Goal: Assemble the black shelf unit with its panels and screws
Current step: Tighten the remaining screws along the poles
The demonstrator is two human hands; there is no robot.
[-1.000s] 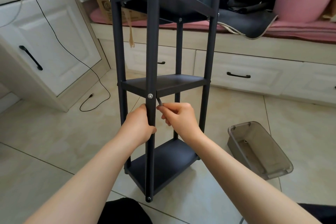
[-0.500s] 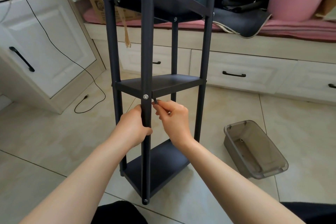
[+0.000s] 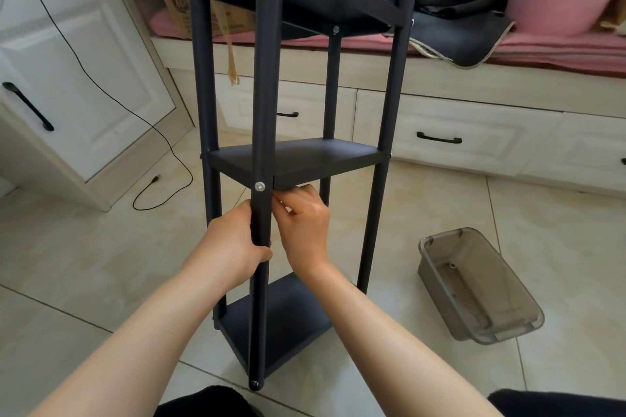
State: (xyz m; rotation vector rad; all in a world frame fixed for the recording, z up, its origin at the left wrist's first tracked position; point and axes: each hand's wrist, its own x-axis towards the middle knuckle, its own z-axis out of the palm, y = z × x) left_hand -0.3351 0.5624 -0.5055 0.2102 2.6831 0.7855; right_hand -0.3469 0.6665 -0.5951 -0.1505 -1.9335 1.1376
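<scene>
Black and matte, the shelf unit stands upright on the tiled floor before you, three panels fixed between four round posts. Your left hand grips the near post; your right hand pinches something small just under the middle panel, beside a silver screw.

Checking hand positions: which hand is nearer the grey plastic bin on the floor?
Right. The right hand is at the front post under the middle shelf, on the side facing the grey plastic bin; the left hand grips that post's far side.
</scene>
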